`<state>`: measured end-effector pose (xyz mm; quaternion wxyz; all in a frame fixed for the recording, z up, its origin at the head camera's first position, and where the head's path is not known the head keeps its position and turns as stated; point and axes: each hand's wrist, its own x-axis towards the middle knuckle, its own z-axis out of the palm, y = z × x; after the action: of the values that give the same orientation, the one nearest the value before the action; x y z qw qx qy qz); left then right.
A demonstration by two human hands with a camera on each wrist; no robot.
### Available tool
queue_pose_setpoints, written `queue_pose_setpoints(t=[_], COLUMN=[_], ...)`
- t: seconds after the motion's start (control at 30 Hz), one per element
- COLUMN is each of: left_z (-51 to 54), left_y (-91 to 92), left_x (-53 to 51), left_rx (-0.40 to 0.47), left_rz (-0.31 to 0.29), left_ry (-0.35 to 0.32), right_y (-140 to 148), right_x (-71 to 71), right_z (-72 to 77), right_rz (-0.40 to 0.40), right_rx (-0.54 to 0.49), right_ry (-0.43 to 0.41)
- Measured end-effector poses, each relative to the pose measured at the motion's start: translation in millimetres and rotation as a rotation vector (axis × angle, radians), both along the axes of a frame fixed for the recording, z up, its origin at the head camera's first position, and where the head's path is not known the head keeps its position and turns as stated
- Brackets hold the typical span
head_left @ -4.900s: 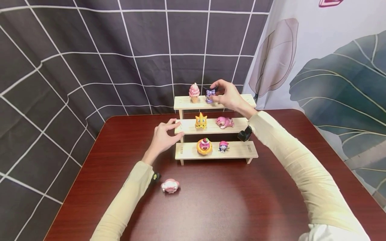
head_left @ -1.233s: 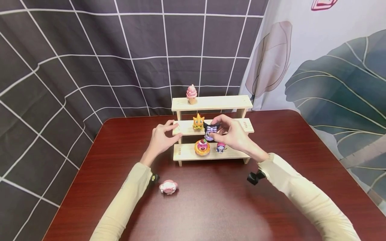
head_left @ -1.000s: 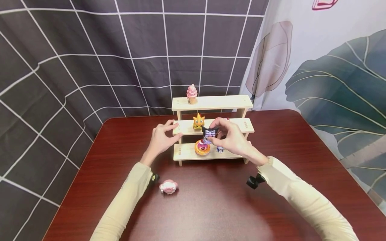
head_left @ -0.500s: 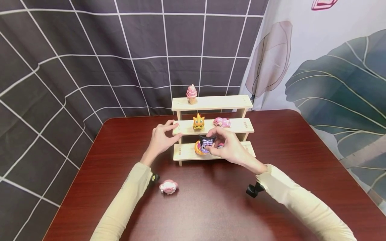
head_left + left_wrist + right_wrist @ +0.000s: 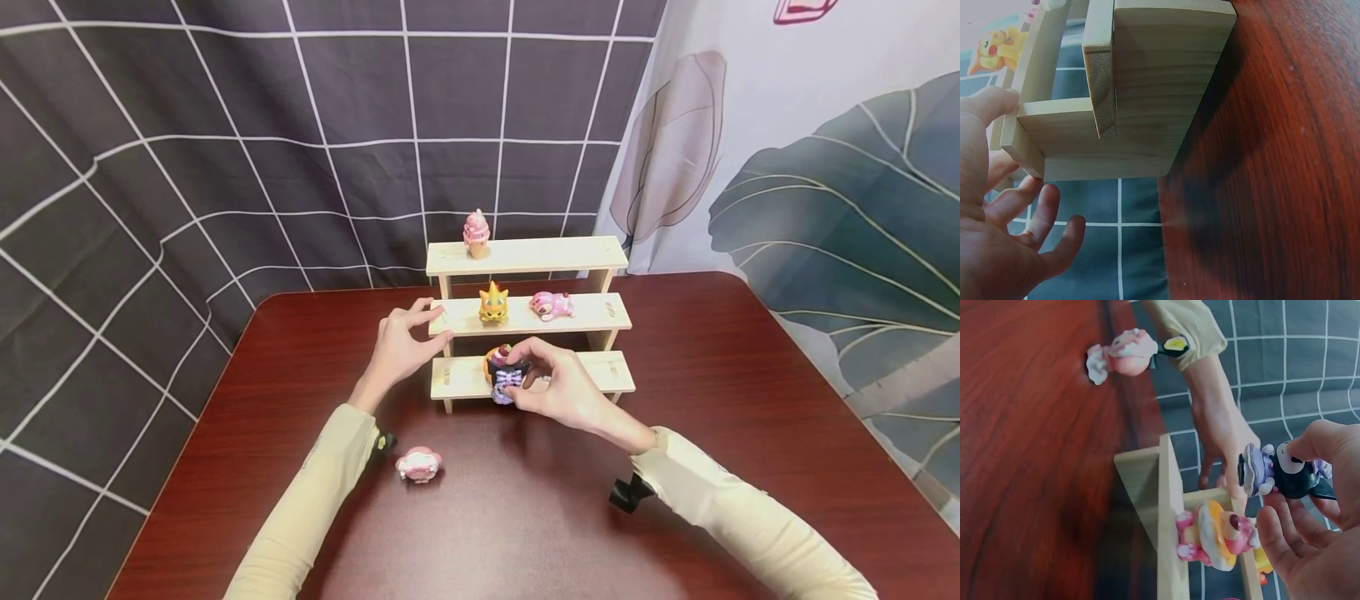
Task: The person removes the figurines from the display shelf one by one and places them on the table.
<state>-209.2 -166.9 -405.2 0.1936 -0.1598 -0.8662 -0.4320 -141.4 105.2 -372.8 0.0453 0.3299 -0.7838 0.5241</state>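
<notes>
My right hand [image 5: 562,387] pinches a purple-and-black figurine [image 5: 507,385] with a striped bow, held in front of the bottom tier. It partly covers a pink bear figurine in an orange ring [image 5: 1217,534]. My left hand [image 5: 401,350] grips the left end of the middle board of a three-tier wooden display shelf [image 5: 555,254]; in the left wrist view, the thumb and fingers touch that board end. A yellow spiky figurine [image 5: 493,303] and a lying pink bear figurine [image 5: 551,306] are on the middle tier. A pink ice cream cone figurine [image 5: 476,234] stands on top.
A pink-and-white figurine [image 5: 419,465] sits on the dark red table [image 5: 510,517], in front of the shelf and near my left sleeve. A small figurine on the bottom tier is almost wholly hidden by my right hand. A dark grid curtain [image 5: 337,92] hangs behind.
My right hand has taken the purple-and-black figurine off the top tier and brought it down past the middle tier to the front of the bottom one. My left hand stays put.
</notes>
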Motion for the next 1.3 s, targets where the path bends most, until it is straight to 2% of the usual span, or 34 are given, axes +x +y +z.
queue_pose_setpoints(t=[0.47,0.73,1.03,1.3], left_z=[1.0,0.6,1.2,-0.1], left_y=[0.0,-0.5,0.3,-0.6], left_x=[0.7,1.0,2.0,0.7], left_rx=[0.005,0.006,-0.007,-0.008], left_rz=[0.003,0.005,0.002,0.002], left_ry=[-0.009,-0.012,0.006,0.004], right_y=[-7.9,-12.1,-16.7,-20.4], right_x=[10.8,17.9,24.7,29.6], right_z=[-17.0,-27.3,-39.6,-48.1], right_rz=[0.102,0.112,0.095,0.133], right_rx=[-0.027,-0.003,0.048,0.066], right_ry=[0.000,-0.040,0.013,-0.015])
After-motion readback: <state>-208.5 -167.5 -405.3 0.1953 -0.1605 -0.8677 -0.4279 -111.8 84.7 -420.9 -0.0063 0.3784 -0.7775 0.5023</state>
